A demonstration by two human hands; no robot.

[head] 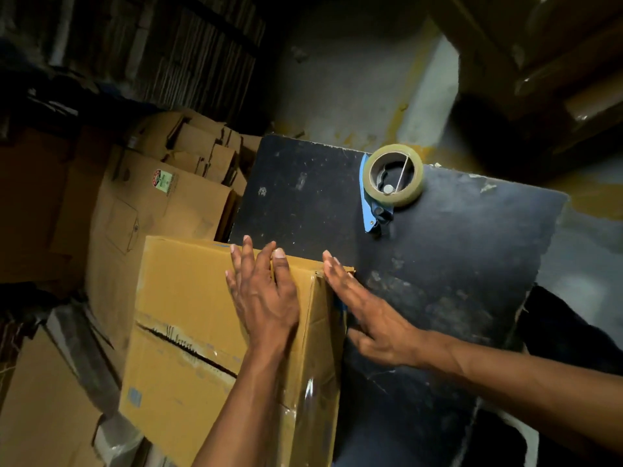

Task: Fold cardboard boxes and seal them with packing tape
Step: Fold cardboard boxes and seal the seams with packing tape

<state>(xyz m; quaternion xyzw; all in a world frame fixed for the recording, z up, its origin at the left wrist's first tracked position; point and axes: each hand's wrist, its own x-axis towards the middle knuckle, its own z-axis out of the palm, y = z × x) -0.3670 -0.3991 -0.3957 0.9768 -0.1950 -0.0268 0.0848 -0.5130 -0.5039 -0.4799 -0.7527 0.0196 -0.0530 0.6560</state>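
Box (188, 298) long axis toward viewer, left hand (266, 298) flat on top; right hand (367, 315) fingers straight against its side

Dim room, light weak and yellowish. In front of me a black board (438, 264), scuffed and dusty, its edges chipped. Past its far edge, a grey wall (354, 79) with yellow stains running down toward the floor. Left of the board, flattened cartons (161, 197) lie heaped, one with a round sticker. Beyond the cartons, a dark stack of ribbed sheets (185, 45). Right of the board, grey floor (586, 257).
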